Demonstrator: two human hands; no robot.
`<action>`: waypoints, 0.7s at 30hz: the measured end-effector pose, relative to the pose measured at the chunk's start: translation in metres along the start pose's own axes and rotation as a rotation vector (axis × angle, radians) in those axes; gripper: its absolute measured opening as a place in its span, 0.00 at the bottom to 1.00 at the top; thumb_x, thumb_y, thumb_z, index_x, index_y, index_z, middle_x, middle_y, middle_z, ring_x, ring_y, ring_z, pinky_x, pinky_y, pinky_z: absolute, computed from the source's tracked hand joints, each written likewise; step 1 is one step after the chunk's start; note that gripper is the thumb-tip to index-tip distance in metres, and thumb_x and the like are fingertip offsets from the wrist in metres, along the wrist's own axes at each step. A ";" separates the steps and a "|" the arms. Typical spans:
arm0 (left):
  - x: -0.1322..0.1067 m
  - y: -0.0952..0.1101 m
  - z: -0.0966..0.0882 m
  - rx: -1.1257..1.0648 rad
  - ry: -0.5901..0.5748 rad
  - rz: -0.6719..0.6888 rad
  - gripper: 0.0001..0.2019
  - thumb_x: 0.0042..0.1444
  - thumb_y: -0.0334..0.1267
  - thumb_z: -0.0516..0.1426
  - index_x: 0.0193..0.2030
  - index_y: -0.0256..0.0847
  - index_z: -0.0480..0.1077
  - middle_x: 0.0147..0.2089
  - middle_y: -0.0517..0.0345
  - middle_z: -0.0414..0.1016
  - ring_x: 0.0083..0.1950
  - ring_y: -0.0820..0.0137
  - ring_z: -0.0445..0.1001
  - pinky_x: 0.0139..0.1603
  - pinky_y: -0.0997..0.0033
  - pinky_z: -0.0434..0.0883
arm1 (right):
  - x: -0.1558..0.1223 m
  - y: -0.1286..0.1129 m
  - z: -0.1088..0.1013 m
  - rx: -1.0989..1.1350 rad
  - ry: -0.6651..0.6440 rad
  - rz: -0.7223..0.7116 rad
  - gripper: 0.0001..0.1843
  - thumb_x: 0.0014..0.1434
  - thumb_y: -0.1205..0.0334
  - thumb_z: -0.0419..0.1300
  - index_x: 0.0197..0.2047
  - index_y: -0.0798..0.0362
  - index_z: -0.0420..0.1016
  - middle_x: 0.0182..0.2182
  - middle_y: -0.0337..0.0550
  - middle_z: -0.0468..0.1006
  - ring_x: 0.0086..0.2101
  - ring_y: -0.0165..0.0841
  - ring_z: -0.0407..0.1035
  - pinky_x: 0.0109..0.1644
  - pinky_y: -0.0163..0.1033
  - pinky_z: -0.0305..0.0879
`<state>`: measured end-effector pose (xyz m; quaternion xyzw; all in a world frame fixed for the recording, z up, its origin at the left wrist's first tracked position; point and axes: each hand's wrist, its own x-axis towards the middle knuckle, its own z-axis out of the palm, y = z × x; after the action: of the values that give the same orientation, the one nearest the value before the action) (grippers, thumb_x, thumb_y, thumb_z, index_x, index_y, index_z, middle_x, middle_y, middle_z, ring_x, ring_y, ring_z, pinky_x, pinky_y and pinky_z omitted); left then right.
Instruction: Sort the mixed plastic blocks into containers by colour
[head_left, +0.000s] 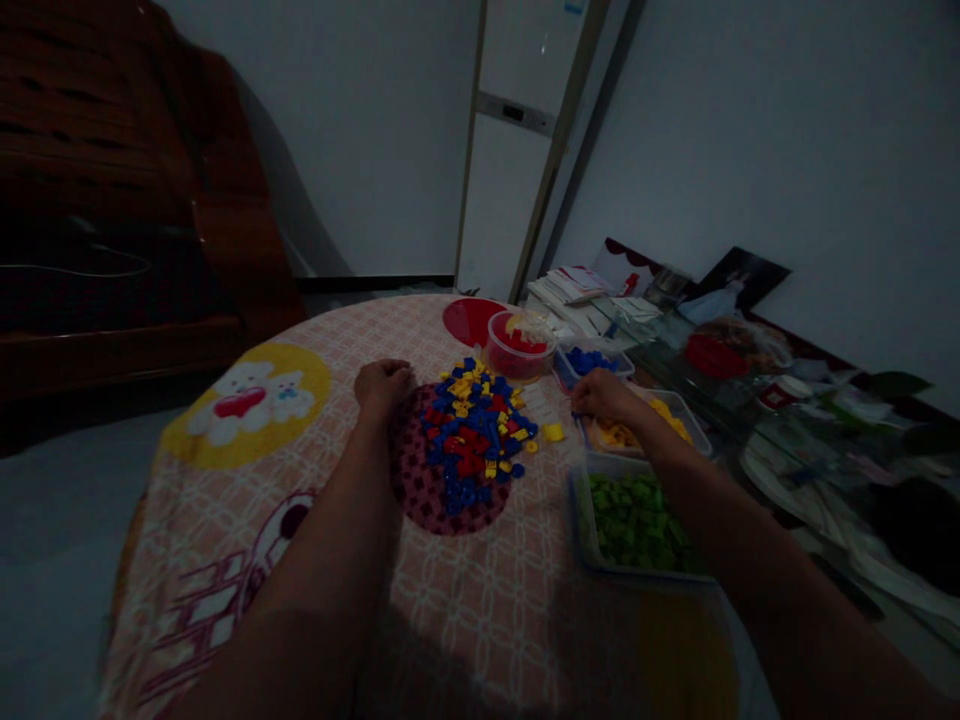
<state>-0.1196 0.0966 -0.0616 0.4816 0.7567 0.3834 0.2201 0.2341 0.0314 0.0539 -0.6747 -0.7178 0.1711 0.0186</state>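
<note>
A heap of small blue, red and yellow bricks (475, 432) lies on the patterned tablecloth (315, 500) in the middle of the round table. My left hand (382, 385) rests on the cloth just left of the heap, fingers curled shut; whether it holds a brick is hidden. My right hand (601, 394) hovers at the rim of the clear box of yellow bricks (679, 425), fingers pinched together; what they hold is too small to see. A single yellow brick (553, 432) lies between heap and box.
A clear box of green bricks (637, 525) sits near my right forearm. A box of blue bricks (592, 360) and a round tub of red bricks (519, 345) with a red lid (469, 318) stand beyond. Cluttered glass table at right; dark sofa at left.
</note>
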 end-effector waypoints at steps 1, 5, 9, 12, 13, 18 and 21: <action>0.000 0.000 -0.001 0.000 -0.003 0.000 0.16 0.55 0.38 0.60 0.48 0.42 0.83 0.46 0.52 0.85 0.48 0.59 0.81 0.49 0.67 0.74 | 0.005 0.006 -0.005 0.043 0.118 0.044 0.06 0.51 0.71 0.65 0.29 0.56 0.84 0.21 0.40 0.81 0.23 0.32 0.74 0.30 0.32 0.69; 0.001 -0.001 0.000 -0.007 0.003 0.006 0.15 0.55 0.39 0.60 0.48 0.42 0.83 0.47 0.51 0.85 0.49 0.59 0.81 0.50 0.66 0.74 | 0.025 0.031 -0.016 0.102 0.574 0.253 0.11 0.56 0.68 0.61 0.38 0.58 0.86 0.30 0.47 0.84 0.33 0.38 0.79 0.40 0.37 0.72; 0.003 -0.003 0.002 -0.010 0.007 -0.006 0.15 0.55 0.40 0.61 0.47 0.42 0.83 0.47 0.51 0.85 0.49 0.58 0.81 0.50 0.64 0.74 | 0.033 0.035 -0.005 0.076 0.781 0.264 0.14 0.56 0.65 0.61 0.43 0.57 0.86 0.39 0.52 0.86 0.42 0.42 0.79 0.50 0.41 0.71; 0.005 -0.005 0.004 -0.016 0.009 0.000 0.15 0.54 0.40 0.61 0.46 0.43 0.83 0.45 0.51 0.85 0.48 0.58 0.81 0.50 0.64 0.74 | 0.032 0.020 0.018 0.101 0.580 0.030 0.13 0.55 0.66 0.60 0.39 0.54 0.86 0.34 0.44 0.86 0.38 0.38 0.78 0.45 0.38 0.70; 0.005 -0.006 0.004 -0.021 0.011 0.004 0.15 0.55 0.40 0.61 0.46 0.43 0.83 0.45 0.51 0.85 0.47 0.58 0.81 0.49 0.64 0.74 | 0.032 0.014 0.027 0.111 0.524 -0.036 0.13 0.56 0.66 0.59 0.38 0.54 0.86 0.33 0.43 0.85 0.36 0.38 0.78 0.43 0.38 0.69; 0.006 -0.008 0.005 -0.033 0.007 0.010 0.15 0.54 0.41 0.61 0.47 0.43 0.83 0.46 0.51 0.85 0.47 0.59 0.81 0.49 0.65 0.74 | 0.030 -0.004 0.061 0.036 0.377 -0.210 0.12 0.56 0.68 0.59 0.35 0.52 0.86 0.30 0.44 0.84 0.35 0.37 0.76 0.39 0.36 0.65; 0.007 -0.008 0.006 -0.032 0.004 0.011 0.15 0.55 0.40 0.61 0.47 0.43 0.83 0.46 0.52 0.85 0.46 0.59 0.81 0.48 0.66 0.74 | 0.028 -0.005 0.067 -0.033 0.310 -0.235 0.12 0.58 0.68 0.58 0.35 0.53 0.85 0.32 0.47 0.84 0.36 0.37 0.75 0.40 0.36 0.64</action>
<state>-0.1232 0.1030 -0.0714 0.4814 0.7482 0.3978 0.2242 0.2091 0.0441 -0.0136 -0.6046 -0.7829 0.0500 0.1378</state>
